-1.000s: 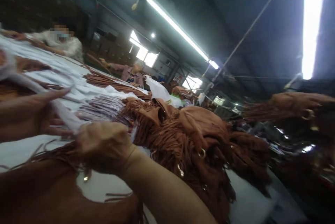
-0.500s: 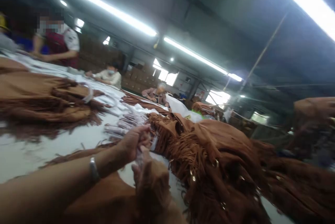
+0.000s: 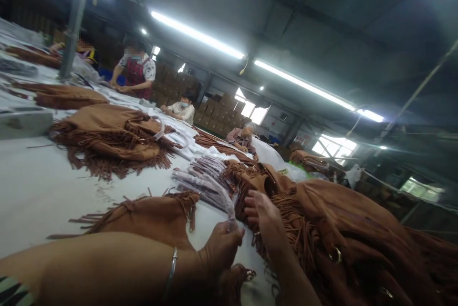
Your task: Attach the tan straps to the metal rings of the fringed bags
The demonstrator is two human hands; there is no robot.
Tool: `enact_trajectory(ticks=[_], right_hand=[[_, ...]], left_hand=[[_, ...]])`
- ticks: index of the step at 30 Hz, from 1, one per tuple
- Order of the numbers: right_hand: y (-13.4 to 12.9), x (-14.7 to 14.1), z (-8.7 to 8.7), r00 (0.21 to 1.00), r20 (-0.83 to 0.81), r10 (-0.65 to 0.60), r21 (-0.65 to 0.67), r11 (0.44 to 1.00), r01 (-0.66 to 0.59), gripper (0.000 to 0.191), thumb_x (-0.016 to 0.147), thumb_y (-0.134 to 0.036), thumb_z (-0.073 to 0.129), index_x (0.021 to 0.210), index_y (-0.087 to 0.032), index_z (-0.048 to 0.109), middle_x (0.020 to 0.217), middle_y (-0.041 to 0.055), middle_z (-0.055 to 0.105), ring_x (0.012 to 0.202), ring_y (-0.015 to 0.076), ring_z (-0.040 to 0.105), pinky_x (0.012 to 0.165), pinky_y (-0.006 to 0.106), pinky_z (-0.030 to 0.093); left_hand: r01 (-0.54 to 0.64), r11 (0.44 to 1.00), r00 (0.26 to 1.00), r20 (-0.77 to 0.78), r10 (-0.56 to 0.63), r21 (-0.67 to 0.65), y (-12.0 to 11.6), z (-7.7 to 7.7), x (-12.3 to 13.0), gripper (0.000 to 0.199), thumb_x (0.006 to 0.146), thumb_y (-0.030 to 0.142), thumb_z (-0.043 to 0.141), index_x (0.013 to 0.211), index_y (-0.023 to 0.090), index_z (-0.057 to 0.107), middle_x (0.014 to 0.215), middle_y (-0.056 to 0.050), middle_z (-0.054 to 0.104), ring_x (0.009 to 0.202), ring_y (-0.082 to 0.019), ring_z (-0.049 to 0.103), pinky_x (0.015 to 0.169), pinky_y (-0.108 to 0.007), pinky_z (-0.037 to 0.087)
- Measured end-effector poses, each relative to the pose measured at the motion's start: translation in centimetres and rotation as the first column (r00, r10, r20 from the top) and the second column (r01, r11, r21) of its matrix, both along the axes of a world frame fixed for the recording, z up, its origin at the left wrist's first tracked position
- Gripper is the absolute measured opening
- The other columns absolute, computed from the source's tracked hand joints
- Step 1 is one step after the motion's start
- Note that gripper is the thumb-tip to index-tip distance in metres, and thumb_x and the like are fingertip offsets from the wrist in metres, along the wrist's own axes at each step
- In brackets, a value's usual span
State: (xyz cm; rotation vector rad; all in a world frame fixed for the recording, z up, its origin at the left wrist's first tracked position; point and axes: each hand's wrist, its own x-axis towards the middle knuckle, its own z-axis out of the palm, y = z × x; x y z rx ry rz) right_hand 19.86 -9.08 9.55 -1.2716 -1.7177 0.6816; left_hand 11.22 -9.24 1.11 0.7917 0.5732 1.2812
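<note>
My left hand [image 3: 221,245] is closed on a plastic-wrapped strap [image 3: 226,202]; my right hand [image 3: 267,218] has fingers loosely open, empty; the fringed bag [image 3: 153,219] lies unwrapped.

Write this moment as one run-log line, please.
left hand: gripping plastic-wrapped strap | right hand: open, near piled brown fringed bags | white table: beneath bags

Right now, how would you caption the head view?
Left hand grips a pale strip, open right hand near fringed brown bags.
</note>
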Motion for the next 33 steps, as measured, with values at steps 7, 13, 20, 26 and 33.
enact_trajectory(ticks=[7, 13, 20, 26, 33], right_hand=[[4.6, -6.1, 3.9, 0.899, -0.011, 0.439, -0.367, 0.834, -0.411, 0.038, 0.075, -0.054, 0.058, 0.083, -0.017, 0.057, 0.060, -0.0025, 0.057, 0.035, 0.0054, 0.038, 0.032, 0.016, 0.027], [2.7, -5.3, 5.2, 0.838, 0.215, 0.501, -0.376, 0.835, -0.403, 0.037, 0.077, -0.049, 0.060, 0.066, -0.015, 0.051, 0.048, -0.0066, 0.042, 0.041, 0.0049, 0.030, 0.037, 0.017, 0.021], [0.2, -2.2, 5.7, 0.790, 0.376, 0.484, -0.354, 0.863, -0.360, 0.031, 0.085, -0.043, 0.053, 0.070, -0.015, 0.051, 0.061, -0.0037, 0.044, 0.055, 0.0078, 0.038, 0.048, 0.019, 0.030], [-0.3, -1.4, 2.2, 0.842, 0.345, 0.414, -0.303, 0.898, -0.317, 0.028, 0.087, -0.043, 0.049, 0.092, -0.017, 0.057, 0.076, 0.0015, 0.056, 0.066, 0.0131, 0.051, 0.058, 0.023, 0.040], [-0.4, -4.2, -0.7, 0.893, -0.005, 0.450, -0.396, 0.819, -0.415, 0.032, 0.083, -0.033, 0.054, 0.108, -0.015, 0.054, 0.067, -0.0002, 0.055, 0.057, 0.0115, 0.049, 0.052, 0.022, 0.040]], left_hand=[[0.093, 0.995, 0.996, 0.007, -0.093, 0.027, -2.1, 1.2, 2.1, 0.043, 0.055, 0.051, 0.067, 0.061, 0.018, 0.040, 0.045, 0.009, 0.033, 0.037, -0.004, 0.028, 0.040, -0.020, 0.026], [0.252, 0.968, 0.964, -0.079, -0.252, -0.013, -1.4, 3.5, -2.4, 0.033, 0.044, 0.017, 0.067, 0.073, 0.013, 0.053, 0.060, 0.001, 0.057, 0.051, -0.010, 0.050, 0.047, -0.021, 0.038], [0.249, 0.965, 0.953, 0.157, -0.259, 0.082, -1.4, 4.2, -9.2, 0.024, 0.070, 0.031, 0.064, 0.080, 0.011, 0.056, 0.065, -0.001, 0.056, 0.046, -0.005, 0.047, 0.043, -0.016, 0.033], [0.080, 0.983, 0.995, -0.079, -0.068, 0.163, -0.3, 3.5, -10.1, 0.030, 0.069, 0.030, 0.068, 0.088, 0.012, 0.053, 0.055, 0.002, 0.054, 0.038, -0.006, 0.043, 0.036, -0.016, 0.029], [0.097, 0.944, 0.969, -0.247, -0.017, 0.315, 0.3, 1.1, -9.8, 0.034, 0.070, 0.033, 0.068, 0.083, 0.016, 0.042, 0.062, 0.003, 0.054, 0.049, -0.009, 0.052, 0.044, -0.019, 0.039]])
